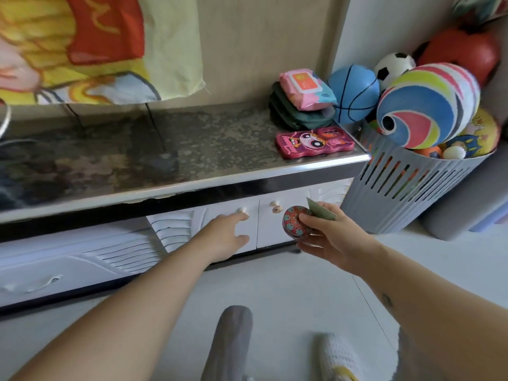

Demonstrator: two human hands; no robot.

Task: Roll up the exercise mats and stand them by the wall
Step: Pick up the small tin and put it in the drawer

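A grey rolled exercise mat (464, 204) leans at the right edge beside the ball basket, with a bluish mat (492, 218) behind it. My left hand (225, 235) stretches out, fingers apart, its fingertips at the left knob (243, 210) of a white cabinet door. My right hand (330, 232) holds a round patterned tin (295, 222) and a greenish card (320, 210) in front of the right cabinet door. Both hands are well to the left of the mats.
A low cabinet with a glossy dark top (165, 149) carries a pink cartoon case (314, 143), a wipes pack (305, 88) and green pouches (297, 116). A grey slotted basket (406, 193) full of balls stands at the right. My feet (338, 356) are on the pale floor.
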